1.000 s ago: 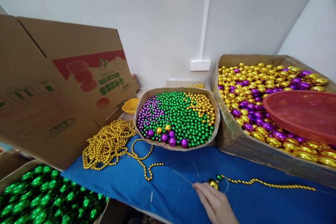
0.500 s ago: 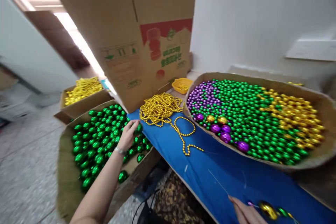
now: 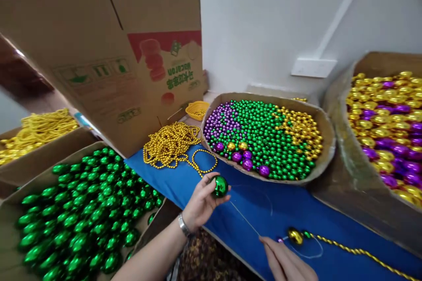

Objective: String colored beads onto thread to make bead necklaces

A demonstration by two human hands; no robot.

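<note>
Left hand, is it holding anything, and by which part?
Yes. The left hand holds a large green ball bead by its rounded sides, between thumb and fingertips, above the blue cloth.

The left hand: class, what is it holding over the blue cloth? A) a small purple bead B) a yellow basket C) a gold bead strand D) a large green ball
D: the left hand grips a shiny large green ball in its fingers above the blue cloth, while the right hand pinches a thin thread.
</note>
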